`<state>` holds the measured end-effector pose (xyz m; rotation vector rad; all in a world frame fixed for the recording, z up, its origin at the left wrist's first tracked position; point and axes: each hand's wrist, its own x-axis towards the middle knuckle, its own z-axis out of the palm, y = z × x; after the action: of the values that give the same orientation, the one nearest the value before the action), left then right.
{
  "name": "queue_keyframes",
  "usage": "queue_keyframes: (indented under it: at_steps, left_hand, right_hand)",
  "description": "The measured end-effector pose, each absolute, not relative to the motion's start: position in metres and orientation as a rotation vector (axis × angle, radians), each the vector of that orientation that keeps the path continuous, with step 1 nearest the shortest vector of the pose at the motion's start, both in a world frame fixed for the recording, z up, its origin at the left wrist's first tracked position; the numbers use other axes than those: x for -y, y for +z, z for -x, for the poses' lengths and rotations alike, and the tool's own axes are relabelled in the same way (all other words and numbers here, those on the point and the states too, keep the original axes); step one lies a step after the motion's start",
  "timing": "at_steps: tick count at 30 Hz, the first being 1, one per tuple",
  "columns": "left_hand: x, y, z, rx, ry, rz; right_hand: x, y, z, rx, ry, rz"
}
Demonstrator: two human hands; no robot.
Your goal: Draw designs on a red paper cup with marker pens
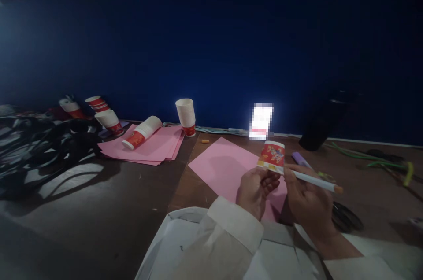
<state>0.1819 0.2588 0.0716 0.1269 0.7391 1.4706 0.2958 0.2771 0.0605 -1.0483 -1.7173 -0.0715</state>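
Observation:
My left hand (pixel 254 188) is closed on the lower edge of a red paper cup (pixel 272 156) with a cartoon print and a white and yellow band. In my right hand (pixel 309 198) is a white marker (pixel 315 180) with an orange end pointing to the right. Its other end meets the cup's lower edge, where my fingers hide the tip. Beneath both hands lies a pink paper sheet (pixel 221 165). Black-handled scissors (pixel 346 217), partly covered, rest beside my right wrist.
Stacked paper cups (pixel 186 115) stand near the wall. More cups (pixel 145 130) lie on pink sheets (pixel 158 152). Black cables (pixel 49 152) crowd the left. A glowing screen (pixel 261 120), a dark bottle (pixel 322 121), a purple strip (pixel 300 159) and green cables (pixel 353 152) sit toward the back right.

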Motion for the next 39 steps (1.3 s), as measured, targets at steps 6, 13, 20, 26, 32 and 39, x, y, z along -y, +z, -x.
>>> queue_keyframes:
  at_steps: [6, 13, 20, 26, 32, 39]
  left_hand:
    - [-0.2585, 0.0744, -0.1812, -0.745, 1.497, -0.110]
    - [-0.2590, 0.0737, -0.1812, -0.724, 1.521, -0.090]
    - [-0.2606, 0.0709, -0.1811, -0.728, 1.510, -0.096]
    - [-0.2612, 0.0703, -0.1806, -0.730, 1.509, -0.083]
    - [-0.2605, 0.0711, -0.1794, -0.710, 1.515, -0.068]
    - [-0.2593, 0.0743, -0.1781, -0.658, 1.512, -0.012]
  right_hand:
    - [-0.2740, 0.0673, -0.2934, 1.716, -0.037, 1.016]
    - [-0.2743, 0.0669, -0.2941, 1.722, -0.034, 1.016]
    - [-0.2768, 0.0612, -0.2948, 1.670, -0.069, 1.093]
    - [-0.2776, 0.0597, -0.2954, 1.683, -0.087, 1.090]
    - [-0.2766, 0.0606, -0.2974, 1.663, -0.062, 1.117]
    - [-0.2740, 0.0637, -0.2960, 1.678, -0.015, 1.066]
